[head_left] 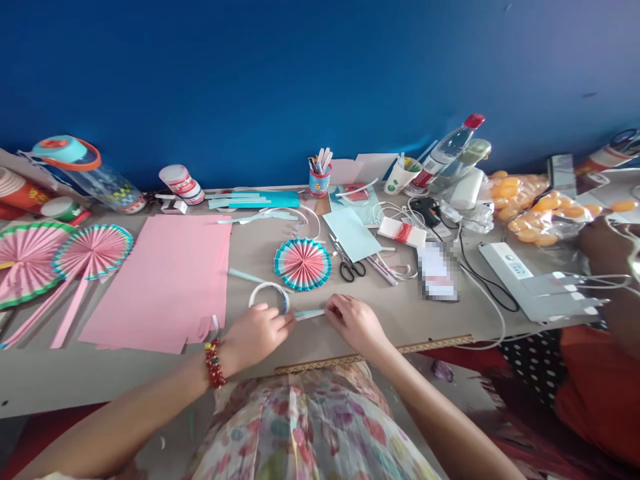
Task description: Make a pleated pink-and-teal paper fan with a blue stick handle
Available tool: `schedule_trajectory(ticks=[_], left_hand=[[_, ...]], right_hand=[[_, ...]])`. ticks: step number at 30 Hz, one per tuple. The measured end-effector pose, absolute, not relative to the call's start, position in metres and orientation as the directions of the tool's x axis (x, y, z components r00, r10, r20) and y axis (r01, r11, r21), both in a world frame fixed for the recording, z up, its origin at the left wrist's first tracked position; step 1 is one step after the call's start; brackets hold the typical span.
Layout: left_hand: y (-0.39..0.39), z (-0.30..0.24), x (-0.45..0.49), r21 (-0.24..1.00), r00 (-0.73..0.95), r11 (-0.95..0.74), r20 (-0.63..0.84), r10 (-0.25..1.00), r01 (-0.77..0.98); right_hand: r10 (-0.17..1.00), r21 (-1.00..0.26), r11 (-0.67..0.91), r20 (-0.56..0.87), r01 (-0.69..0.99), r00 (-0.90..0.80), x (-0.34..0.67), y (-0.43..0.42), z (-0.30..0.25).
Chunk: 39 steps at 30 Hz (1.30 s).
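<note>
A narrow light-blue paper strip (310, 314) stretches between my hands, just above or on the table. My left hand (257, 337), with a beaded bracelet at the wrist, has its fingers closed at the strip's left end. At the other end, my right hand (357, 323) pinches it with curled fingers. A white tape roll (253, 293) lies directly beyond my left fingers. Behind the strip is a round pleated paper fan (303, 265) in pink with a blue rim. Another pale strip (255, 278) lies left of this fan.
Pink paper sheets (165, 280) and larger pleated fans (93, 252) occupy the left. Black-handled scissors (353, 268), a light-blue sheet (351, 233) and a phone (439, 271) lie to the right. Farther right are a power strip (510, 261), cables and another person's arm (613, 273).
</note>
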<state>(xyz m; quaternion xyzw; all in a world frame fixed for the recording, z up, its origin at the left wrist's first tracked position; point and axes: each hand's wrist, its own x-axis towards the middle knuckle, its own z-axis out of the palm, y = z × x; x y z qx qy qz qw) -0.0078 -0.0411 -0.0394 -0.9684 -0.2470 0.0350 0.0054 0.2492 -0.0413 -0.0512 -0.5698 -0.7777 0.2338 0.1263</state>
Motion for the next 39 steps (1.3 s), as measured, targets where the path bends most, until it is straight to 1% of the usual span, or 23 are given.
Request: schedule_trajectory(ticks=[4, 8, 16, 24, 30, 34, 39], left_hand=[[-0.024, -0.043, -0.018, 0.024, 0.852, -0.852, -0.038, 0.523, 0.524], [-0.023, -0.046, -0.020, 0.081, 0.844, -0.840, -0.023, 0.536, 0.536], [-0.021, -0.048, -0.017, 0.167, 0.821, -0.812, 0.024, 0.570, 0.559], [-0.018, -0.058, -0.018, 0.249, 0.783, -0.768, 0.057, 0.619, 0.590], [-0.018, -0.060, -0.018, 0.251, 0.777, -0.763, 0.062, 0.627, 0.595], [-0.018, -0.060, -0.018, 0.225, 0.766, -0.754, 0.046, 0.641, 0.617], [-0.018, -0.058, -0.016, 0.214, 0.762, -0.752, 0.048, 0.645, 0.623]], right_hand=[[0.950, -0.504, 0.250, -0.040, 0.827, -0.311, 0.241, -0.020, -0.053], [0.952, -0.518, 0.241, -0.041, 0.821, -0.305, 0.244, -0.016, -0.052], [0.952, -0.550, 0.182, -0.110, 0.815, -0.286, 0.246, -0.014, -0.050], [0.949, -0.531, 0.156, -0.154, 0.833, -0.276, 0.245, 0.001, -0.048], [0.945, -0.528, 0.152, -0.171, 0.836, -0.280, 0.244, 0.003, -0.048], [0.958, -0.490, 0.143, -0.149, 0.860, -0.244, 0.239, -0.001, -0.050], [0.962, -0.445, 0.160, -0.132, 0.881, -0.241, 0.234, -0.006, -0.050]])
